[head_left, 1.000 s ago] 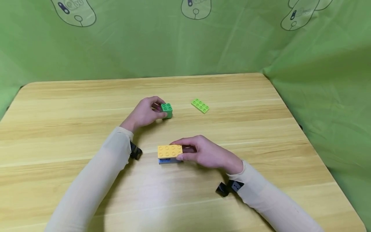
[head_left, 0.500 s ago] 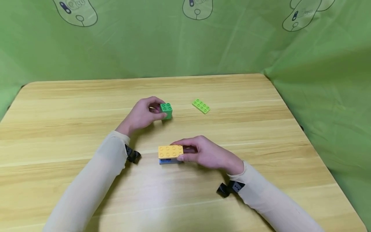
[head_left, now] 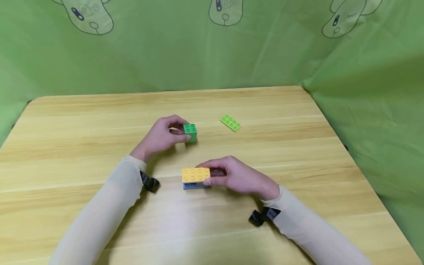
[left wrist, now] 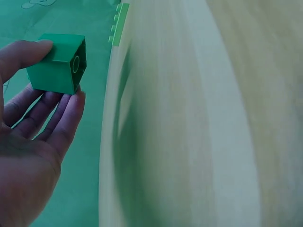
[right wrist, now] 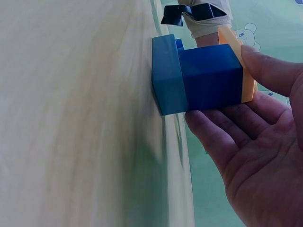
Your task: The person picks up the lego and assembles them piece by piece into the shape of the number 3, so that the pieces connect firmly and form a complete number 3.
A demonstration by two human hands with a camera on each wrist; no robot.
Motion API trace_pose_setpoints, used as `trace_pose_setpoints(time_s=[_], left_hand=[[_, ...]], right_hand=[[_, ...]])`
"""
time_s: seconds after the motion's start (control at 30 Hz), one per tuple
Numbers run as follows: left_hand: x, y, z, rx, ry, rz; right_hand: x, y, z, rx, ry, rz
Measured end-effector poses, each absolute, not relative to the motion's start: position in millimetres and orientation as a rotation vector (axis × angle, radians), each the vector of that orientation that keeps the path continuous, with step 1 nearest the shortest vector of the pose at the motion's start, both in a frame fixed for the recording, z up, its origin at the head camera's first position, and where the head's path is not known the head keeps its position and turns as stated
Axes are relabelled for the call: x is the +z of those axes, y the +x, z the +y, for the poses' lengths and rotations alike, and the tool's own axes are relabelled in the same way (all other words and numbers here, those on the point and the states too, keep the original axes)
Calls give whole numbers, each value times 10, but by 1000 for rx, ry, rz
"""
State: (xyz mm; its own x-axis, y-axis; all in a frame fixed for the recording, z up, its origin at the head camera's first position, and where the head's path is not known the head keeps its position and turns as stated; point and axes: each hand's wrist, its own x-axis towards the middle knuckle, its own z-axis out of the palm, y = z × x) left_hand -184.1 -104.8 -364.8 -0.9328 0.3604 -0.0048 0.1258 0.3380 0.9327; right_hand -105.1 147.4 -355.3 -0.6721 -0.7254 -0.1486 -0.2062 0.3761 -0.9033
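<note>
My left hand (head_left: 162,134) pinches a green two-by-two toy brick (head_left: 190,133) between thumb and fingers. In the left wrist view this brick (left wrist: 57,66) hangs clear of the tabletop, its hollow underside turned to the wood. Nearer to me, my right hand (head_left: 238,175) grips the right end of a small stack. A yellow eight-stud plate (head_left: 195,175) tops it. The right wrist view shows a dark blue brick (right wrist: 213,75) under the plate, on a lighter blue base piece (right wrist: 168,75) that stands on the table.
A lime green eight-stud plate (head_left: 230,123) lies studs up on the wooden table (head_left: 281,147), behind and right of the green brick. Green cloth (head_left: 165,55) hangs along the table's back and right sides. Each wrist wears a small black camera (head_left: 150,183).
My left hand has lifted the green brick and brought it slightly towards me. The right hand and its stack have stayed nearly still; the head view has tilted a little.
</note>
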Motion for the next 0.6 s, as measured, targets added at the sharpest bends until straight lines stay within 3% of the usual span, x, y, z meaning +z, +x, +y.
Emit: trace_pose_setpoints(time_s=[0.6], left_hand=[[-3591,-1670,-1034,1709,462,2317]], right_hand=[[-3561,-1062,1475,-1305,-774,2039]])
